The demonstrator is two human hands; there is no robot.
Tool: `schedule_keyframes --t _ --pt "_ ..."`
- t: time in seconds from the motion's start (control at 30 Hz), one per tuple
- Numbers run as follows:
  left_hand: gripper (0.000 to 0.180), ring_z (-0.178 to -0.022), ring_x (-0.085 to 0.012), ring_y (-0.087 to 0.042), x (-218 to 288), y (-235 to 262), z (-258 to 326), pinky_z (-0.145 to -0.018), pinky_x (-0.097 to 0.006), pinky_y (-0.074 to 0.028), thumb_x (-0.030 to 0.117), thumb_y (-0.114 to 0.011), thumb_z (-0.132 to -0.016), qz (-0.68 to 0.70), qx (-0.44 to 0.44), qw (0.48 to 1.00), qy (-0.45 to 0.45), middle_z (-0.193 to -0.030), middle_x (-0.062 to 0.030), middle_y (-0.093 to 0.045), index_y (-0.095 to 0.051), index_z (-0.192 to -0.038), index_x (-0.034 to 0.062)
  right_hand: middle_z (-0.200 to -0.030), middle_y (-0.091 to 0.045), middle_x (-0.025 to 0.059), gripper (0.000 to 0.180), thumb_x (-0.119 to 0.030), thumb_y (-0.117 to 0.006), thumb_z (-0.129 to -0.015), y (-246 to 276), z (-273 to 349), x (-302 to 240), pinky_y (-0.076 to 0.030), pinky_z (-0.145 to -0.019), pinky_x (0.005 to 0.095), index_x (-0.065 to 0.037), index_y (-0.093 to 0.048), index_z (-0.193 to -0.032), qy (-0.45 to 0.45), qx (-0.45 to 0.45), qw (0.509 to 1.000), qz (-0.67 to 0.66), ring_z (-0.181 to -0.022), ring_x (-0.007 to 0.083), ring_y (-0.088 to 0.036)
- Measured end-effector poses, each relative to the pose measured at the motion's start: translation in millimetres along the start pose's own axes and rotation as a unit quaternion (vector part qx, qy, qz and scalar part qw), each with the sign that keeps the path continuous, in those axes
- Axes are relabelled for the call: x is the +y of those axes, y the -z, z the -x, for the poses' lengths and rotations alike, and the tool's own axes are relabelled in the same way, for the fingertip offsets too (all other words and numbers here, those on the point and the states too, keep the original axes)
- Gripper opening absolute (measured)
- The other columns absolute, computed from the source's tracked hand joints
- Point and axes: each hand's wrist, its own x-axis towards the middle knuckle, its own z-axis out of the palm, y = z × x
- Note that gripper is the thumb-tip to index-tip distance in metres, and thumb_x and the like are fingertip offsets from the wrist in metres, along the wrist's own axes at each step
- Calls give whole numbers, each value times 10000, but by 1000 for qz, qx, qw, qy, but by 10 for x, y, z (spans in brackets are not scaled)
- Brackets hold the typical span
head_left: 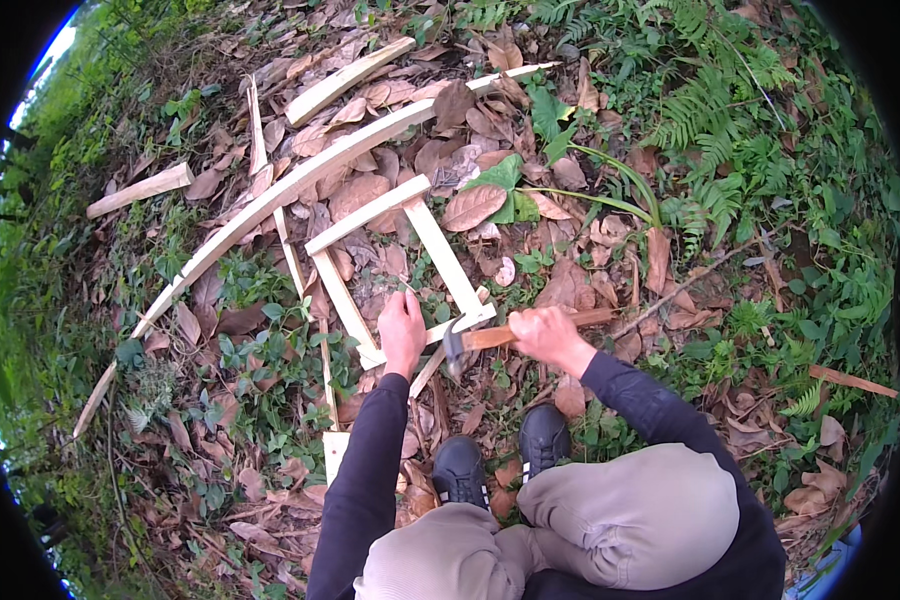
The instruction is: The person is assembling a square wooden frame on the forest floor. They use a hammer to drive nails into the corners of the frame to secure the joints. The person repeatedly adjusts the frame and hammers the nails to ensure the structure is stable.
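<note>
From where I stand, the four-sided frame of pale, flat-faced wooden strips (445,258) looks straight-edged and freshly cut against the crinkled, dry brown leaves (567,285) under it. The right hand (542,336) is closed around the smooth brown handle of a dark-headed hammer (492,336), whose head sits at the frame's near right corner; I can't tell whether they touch. The left hand (402,335), well apart from the right, curls over the frame's near strip; what its fingers pinch is hidden. Most of the frame stretches away beyond both hands. Farther off lies a long, bowed pale timber (315,165).
</note>
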Motion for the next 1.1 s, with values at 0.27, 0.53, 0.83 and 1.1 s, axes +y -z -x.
schedule_keyframes --t 0.27,0.53,0.83,1.1 --pt "347 -661 -441 -565 97 -49 22 -628 -524 -410 218 -538 -1046 -4 -24 999 -23 -710 -251 -572 -512 -799 -23 -559 -610 87 136 -109 -668 -754 45 138 532 -525 -460 409 -98 -536 -722 17 21 997 75 -512 272 -669" --pt "369 -618 -417 -543 111 -3 -25 -606 -500 -427 222 -543 -1051 3 -15 1000 8 -675 -232 -551 -498 -769 -13 -592 -613 80 88 -125 -642 -776 -17 -247 -102 -521 -456 357 -89 -565 -756 99 47 994 25 -517 256 -669" --pt "316 -795 -301 -644 258 198 79 -664 -429 -524 405 -697 -917 -159 -181 932 -270 -921 -85 -584 -617 -951 101 -714 -621 179 170 -72 -747 -763 123 221 64 -495 -601 468 2 -595 -780 -121 136 951 -251 -676 396 -651" --pt "414 -783 -324 -665 475 557 11 -713 -446 -542 491 -670 -937 -170 -226 924 -256 -923 -100 -606 -650 -1010 84 -632 -642 175 217 -180 -716 -950 514 -147 -123 -460 -537 378 37 -710 -932 -233 158 887 -367 -542 202 -631"
